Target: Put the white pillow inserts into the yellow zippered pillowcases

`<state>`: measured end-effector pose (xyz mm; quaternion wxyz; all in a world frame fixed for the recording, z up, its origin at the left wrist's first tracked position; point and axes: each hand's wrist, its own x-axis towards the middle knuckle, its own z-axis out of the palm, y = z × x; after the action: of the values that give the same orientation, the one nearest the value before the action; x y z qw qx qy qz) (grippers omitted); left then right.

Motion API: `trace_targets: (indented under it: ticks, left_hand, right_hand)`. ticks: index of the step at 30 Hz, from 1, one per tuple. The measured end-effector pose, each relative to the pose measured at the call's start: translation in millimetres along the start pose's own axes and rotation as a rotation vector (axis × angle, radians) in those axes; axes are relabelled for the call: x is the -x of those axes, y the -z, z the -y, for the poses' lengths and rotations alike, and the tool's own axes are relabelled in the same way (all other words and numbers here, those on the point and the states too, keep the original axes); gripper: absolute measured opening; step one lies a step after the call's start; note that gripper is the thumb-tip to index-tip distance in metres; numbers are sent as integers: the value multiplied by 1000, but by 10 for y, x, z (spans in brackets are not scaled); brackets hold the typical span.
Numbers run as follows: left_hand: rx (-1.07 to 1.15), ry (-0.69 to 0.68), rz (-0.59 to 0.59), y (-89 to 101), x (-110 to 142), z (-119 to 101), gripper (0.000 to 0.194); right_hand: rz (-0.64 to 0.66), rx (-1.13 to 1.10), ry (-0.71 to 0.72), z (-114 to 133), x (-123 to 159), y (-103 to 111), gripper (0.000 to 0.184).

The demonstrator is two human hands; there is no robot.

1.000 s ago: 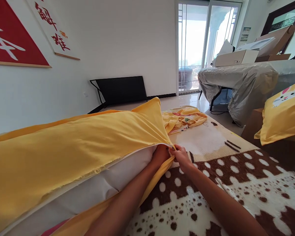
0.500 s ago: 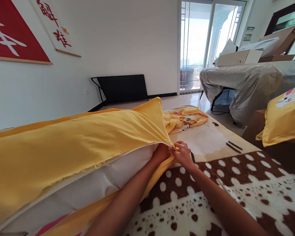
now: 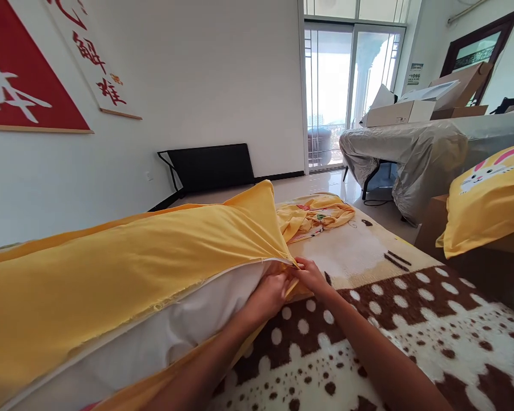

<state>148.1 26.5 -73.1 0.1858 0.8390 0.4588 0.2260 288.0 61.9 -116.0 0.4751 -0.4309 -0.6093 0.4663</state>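
A long yellow pillowcase (image 3: 154, 251) lies across the left side, with a white pillow (image 3: 188, 319) showing through its open, frayed seam. At the near right corner of that opening, my right hand (image 3: 310, 275) pinches the edge of the case. My left hand (image 3: 274, 294) is closed just beside it on the yellow fabric at the opening's end, its fingertips partly hidden. The two hands almost touch. A crumpled yellow printed cloth (image 3: 321, 212) lies just beyond them.
Beneath everything is a brown and cream patterned blanket (image 3: 368, 331). A yellow rabbit-print pillow (image 3: 492, 200) rests on a cardboard box at right. Behind stand a plastic-covered table (image 3: 406, 148) with boxes (image 3: 400, 114), a black folded frame (image 3: 214, 165) and a glass sliding door (image 3: 329, 97).
My left hand has come out from inside the pillowcase opening and now grips beside my right hand. The right hand keeps its hold at the corner. The view has tilted up slightly.
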Motion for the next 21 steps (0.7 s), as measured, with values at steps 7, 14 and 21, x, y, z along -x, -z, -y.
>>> trace_targets:
  ticks: [7,14,21]
  left_hand:
    - [50,235,183,455,680,-305,27]
    - [51,226,63,1111,551,-450,37]
    - [-180,457,-231,2091,379,-130,38]
  right_hand:
    - [268,-218,-135,67,87,429,46]
    - [62,-75,-228,-118,87,145,25]
    - [93,-183,-173,152,72,76,17]
